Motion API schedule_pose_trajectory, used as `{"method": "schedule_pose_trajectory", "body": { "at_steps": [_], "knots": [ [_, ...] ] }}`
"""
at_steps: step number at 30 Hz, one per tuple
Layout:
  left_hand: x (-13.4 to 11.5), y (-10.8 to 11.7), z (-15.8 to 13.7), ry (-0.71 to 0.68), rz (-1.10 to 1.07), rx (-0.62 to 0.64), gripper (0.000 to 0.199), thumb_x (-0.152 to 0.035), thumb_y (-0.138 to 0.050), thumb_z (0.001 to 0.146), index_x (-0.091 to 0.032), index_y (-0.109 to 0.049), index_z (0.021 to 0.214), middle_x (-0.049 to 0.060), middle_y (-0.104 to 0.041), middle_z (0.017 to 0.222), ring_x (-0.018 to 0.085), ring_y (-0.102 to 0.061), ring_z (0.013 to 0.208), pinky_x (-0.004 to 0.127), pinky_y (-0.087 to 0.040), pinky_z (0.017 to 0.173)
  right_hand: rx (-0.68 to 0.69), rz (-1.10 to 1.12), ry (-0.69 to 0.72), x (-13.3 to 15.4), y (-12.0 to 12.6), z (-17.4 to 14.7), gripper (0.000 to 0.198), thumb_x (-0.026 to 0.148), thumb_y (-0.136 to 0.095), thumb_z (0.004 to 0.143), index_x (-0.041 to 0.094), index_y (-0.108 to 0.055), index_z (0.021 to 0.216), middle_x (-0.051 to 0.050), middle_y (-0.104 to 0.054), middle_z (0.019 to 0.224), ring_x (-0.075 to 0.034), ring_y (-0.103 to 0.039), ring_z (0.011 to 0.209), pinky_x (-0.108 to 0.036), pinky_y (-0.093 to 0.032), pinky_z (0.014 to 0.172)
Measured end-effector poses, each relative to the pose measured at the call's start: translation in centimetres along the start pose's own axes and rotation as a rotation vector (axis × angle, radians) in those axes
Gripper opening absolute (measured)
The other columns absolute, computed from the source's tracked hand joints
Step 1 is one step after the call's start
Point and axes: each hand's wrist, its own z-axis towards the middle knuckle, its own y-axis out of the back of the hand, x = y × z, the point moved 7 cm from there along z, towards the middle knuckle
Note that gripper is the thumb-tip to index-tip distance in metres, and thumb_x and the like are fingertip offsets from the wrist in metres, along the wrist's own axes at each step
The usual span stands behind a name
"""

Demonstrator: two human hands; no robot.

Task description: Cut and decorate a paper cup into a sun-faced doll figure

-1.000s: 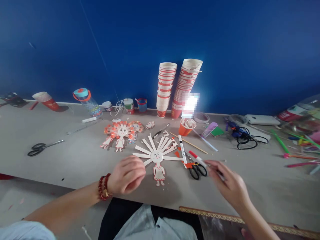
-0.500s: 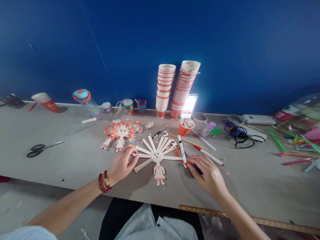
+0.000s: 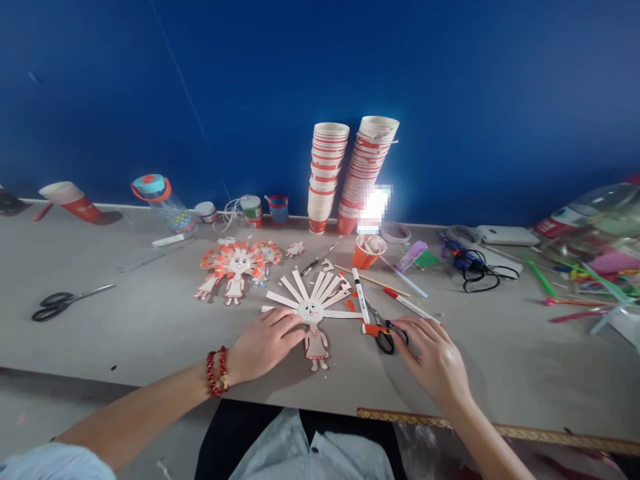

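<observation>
A white paper doll [image 3: 316, 341] lies on the table, with a smiling round head and long strips fanning out around it. My left hand [image 3: 270, 343] rests over the strips left of the head, thumb and fingers closed at its edge; some strips are hidden beneath. To the right lies a pair of black-handled scissors [image 3: 385, 343], their blades partly behind a white marker [image 3: 359, 297]. My right hand [image 3: 434, 353] is at the handles with thumb and fingers apart, fingertips at or just touching one loop. An orange paper piece [image 3: 373, 329] sits beside the scissors.
Finished-looking paper dolls [image 3: 235, 270] with orange-tipped strips lie left of centre. Another pair of scissors [image 3: 60, 304] is far left. Tall paper cup stacks [image 3: 327, 170] stand against the blue wall. An orange cup [image 3: 369, 252] holds scraps; a red-capped marker [image 3: 413, 305] and black cable [image 3: 477, 267] lie rightward.
My left hand has moved right from the strip ends to beside the doll's head. My right hand has drawn back slightly, exposing more of the scissors' handles. The view has shifted a little.
</observation>
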Motion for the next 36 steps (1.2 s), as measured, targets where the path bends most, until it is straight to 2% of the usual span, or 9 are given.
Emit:
{"method": "schedule_pose_trajectory", "body": {
  "at_steps": [10, 15, 19, 22, 25, 28, 30, 33, 36],
  "knots": [
    [-0.3, -1.7, 1.5, -0.230, -0.004, 0.029, 0.025, -0.014, -0.045, 0.097, -0.020, -0.060, 0.115, 0.006, -0.063, 0.117, 0.022, -0.055, 0.108, 0.041, -0.043, 0.100, 0.179, -0.183, -0.096, -0.4, -0.7, -1.0, 0.023, 0.039, -0.053, 0.092, 0.021, -0.065, 0.098, -0.007, -0.070, 0.095, -0.026, -0.067, 0.090, -0.033, -0.048, 0.068],
    [-0.1, -2.0, 1.9, -0.258, -0.032, 0.017, 0.022, -0.016, -0.043, 0.098, -0.019, -0.063, 0.107, 0.006, -0.067, 0.107, 0.020, -0.057, 0.102, 0.040, -0.043, 0.098, 0.413, -0.243, -0.326, -1.5, -0.6, -0.5, 0.011, 0.032, -0.057, 0.083, 0.023, -0.063, 0.081, -0.002, -0.071, 0.083, -0.022, -0.069, 0.069, -0.028, -0.040, 0.053],
    [0.0, -2.1, 1.7, -0.257, -0.042, -0.017, 0.020, -0.016, -0.044, 0.098, -0.019, -0.064, 0.101, 0.005, -0.068, 0.105, 0.019, -0.057, 0.098, 0.039, -0.041, 0.099, 0.456, -0.223, -0.519, -4.4, 0.7, -1.5, 0.014, 0.035, -0.058, 0.079, 0.024, -0.066, 0.081, -0.004, -0.074, 0.083, -0.025, -0.068, 0.068, -0.028, -0.038, 0.052],
    [0.1, -2.1, 1.7, -0.262, -0.057, -0.024, 0.018, -0.016, -0.047, 0.097, -0.019, -0.064, 0.099, 0.004, -0.068, 0.107, 0.019, -0.057, 0.099, 0.039, -0.042, 0.098, 0.454, 0.030, -0.630, -6.5, 1.1, -3.2, 0.018, 0.040, -0.061, 0.075, 0.024, -0.066, 0.080, -0.004, -0.071, 0.072, -0.024, -0.065, 0.063, -0.029, -0.042, 0.054],
    [0.2, -2.0, 1.7, -0.273, -0.063, -0.025, 0.018, -0.017, -0.047, 0.097, -0.020, -0.065, 0.099, 0.004, -0.068, 0.109, 0.019, -0.057, 0.098, 0.038, -0.042, 0.097, 0.449, 0.544, -0.790, -6.4, 0.6, -4.9, 0.030, 0.048, -0.065, 0.073, 0.020, -0.065, 0.084, -0.005, -0.068, 0.065, -0.020, -0.059, 0.052, -0.027, -0.041, 0.047],
    [0.1, -2.2, 1.7, -0.277, -0.052, -0.031, 0.020, -0.017, -0.045, 0.098, -0.020, -0.065, 0.097, 0.004, -0.068, 0.108, 0.018, -0.057, 0.096, 0.039, -0.041, 0.099, 0.471, 1.029, -0.807, -2.9, -0.1, -5.3, 0.043, 0.055, -0.066, 0.076, 0.017, -0.067, 0.096, -0.008, -0.070, 0.081, -0.016, -0.056, 0.055, -0.028, -0.045, 0.052],
    [0.1, -2.4, 1.7, -0.268, -0.041, -0.034, 0.019, -0.017, -0.046, 0.097, -0.020, -0.065, 0.096, 0.003, -0.069, 0.108, 0.017, -0.057, 0.094, 0.040, -0.040, 0.100, 0.640, 1.219, -0.778, 0.5, -1.3, -5.6, 0.045, 0.057, -0.069, 0.076, 0.016, -0.068, 0.096, -0.007, -0.068, 0.082, -0.014, -0.055, 0.056, -0.027, -0.046, 0.055],
    [-0.2, -2.5, 1.7, -0.249, -0.034, -0.068, 0.017, -0.015, -0.047, 0.096, -0.019, -0.064, 0.098, 0.003, -0.069, 0.108, 0.018, -0.058, 0.097, 0.040, -0.039, 0.101, 0.771, 1.378, -0.728, 4.2, -3.2, -5.5, 0.048, 0.059, -0.074, 0.072, 0.014, -0.066, 0.086, -0.005, -0.064, 0.075, -0.011, -0.051, 0.054, -0.023, -0.043, 0.052],
    [-0.5, -1.6, 1.9, -0.225, -0.059, -0.173, 0.016, -0.015, -0.047, 0.095, -0.017, -0.063, 0.098, 0.004, -0.070, 0.104, 0.018, -0.060, 0.094, 0.038, -0.042, 0.097, 0.683, 1.446, -0.811, 5.3, -5.1, -5.1, 0.043, 0.054, -0.077, 0.073, 0.016, -0.062, 0.085, -0.002, -0.063, 0.073, -0.007, -0.047, 0.050, -0.019, -0.039, 0.048]
  ]
}}
